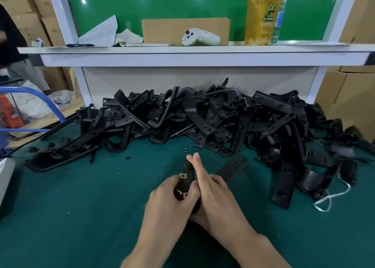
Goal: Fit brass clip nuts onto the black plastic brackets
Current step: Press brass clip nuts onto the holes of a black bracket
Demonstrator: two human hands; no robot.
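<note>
Got one bracket [188, 169] up off the bench [81, 196]. My left hand [172, 195] is curled round it and my right hand [215, 188] is pressing along it, fingers straight. One brass clip nut [183, 175] is already on its edge. The pile of brackets [203, 113] behind looks bare, so I reckon there's loads left. Spare nut [185, 150] lies loose nearby.
</note>
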